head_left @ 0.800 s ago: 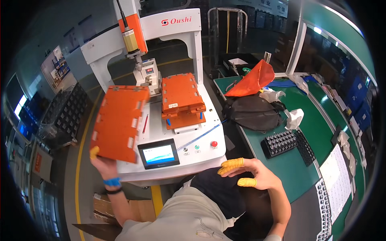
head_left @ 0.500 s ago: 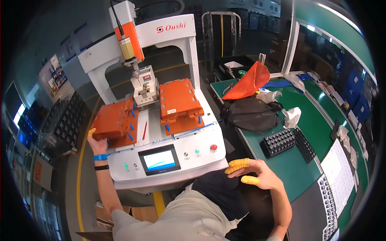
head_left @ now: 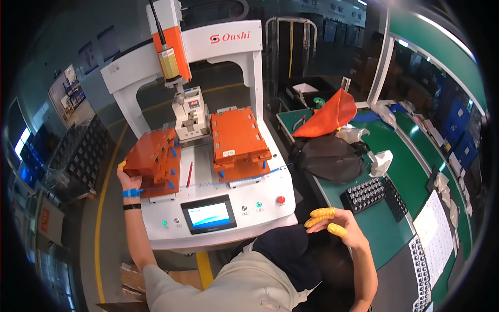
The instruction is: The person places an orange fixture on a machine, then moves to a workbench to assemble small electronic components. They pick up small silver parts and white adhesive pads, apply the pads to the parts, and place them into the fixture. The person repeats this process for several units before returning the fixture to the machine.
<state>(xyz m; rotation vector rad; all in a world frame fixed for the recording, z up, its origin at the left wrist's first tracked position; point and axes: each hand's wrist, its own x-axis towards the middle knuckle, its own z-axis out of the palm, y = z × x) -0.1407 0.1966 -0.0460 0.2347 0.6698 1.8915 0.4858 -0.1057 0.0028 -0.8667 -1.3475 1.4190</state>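
Note:
My left hand, with a yellow finger cot and a blue wrist strap, is closed on the near left edge of an orange hinged cover. The cover stands tilted over the left orange fixture base, whose blue pins show along the right side. What lies under the cover is hidden. Held away from the machine, my right hand is empty, its fingers bent but apart, with yellow cots on several of them. A second orange fixture sits to the right on the white machine bed, its cover lying flat.
Between the fixtures lie a red pen-like stick and, behind it, a white screwdriver-machine unit. A touch screen and a red knob face me. On the green bench are a black bag and a black tray of small round parts.
The whole view has shifted slightly. My left hand stays on the cover, which looks a little more tilted. My right hand stays open beside the machine.

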